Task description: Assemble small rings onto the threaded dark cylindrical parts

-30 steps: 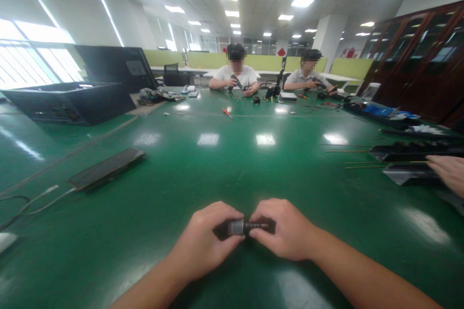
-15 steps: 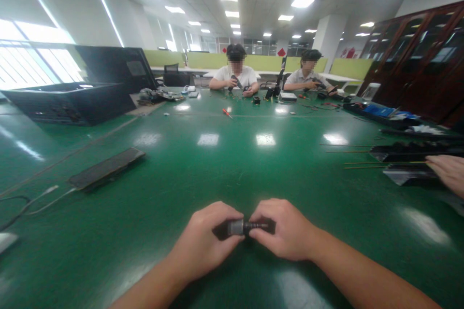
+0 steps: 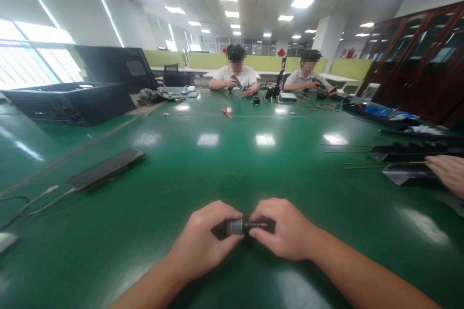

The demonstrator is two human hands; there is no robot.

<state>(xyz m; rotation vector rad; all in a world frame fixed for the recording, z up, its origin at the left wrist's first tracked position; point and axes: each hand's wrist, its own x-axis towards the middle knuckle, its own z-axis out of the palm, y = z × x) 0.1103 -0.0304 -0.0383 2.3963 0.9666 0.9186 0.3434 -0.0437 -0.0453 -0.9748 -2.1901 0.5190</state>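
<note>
Low in the middle of the view, both hands are on one small grey cylinder with a dark ribbed shaft point(image 3: 236, 226), lying level from left to right. My left hand point(image 3: 206, 236) grips the cylinder body between thumb and fingers. Its left end is hidden inside that hand. From the other side, my right hand point(image 3: 284, 229) closes thumb and fingertips round the shaft near where it meets the body. The ribbed length runs on toward the palm, where its tip is in shadow. The exact kind of part is too blurred to tell.
A flat dark bar point(image 3: 107, 169) with a white cable lies left on the green table point(image 3: 217, 178). Black trays point(image 3: 406, 174) with thin rods stand right, beside another person's hand point(image 3: 447, 174). An orange screwdriver point(image 3: 227, 113) lies ahead. Two people sit opposite; a black case point(image 3: 72, 104) stands far left.
</note>
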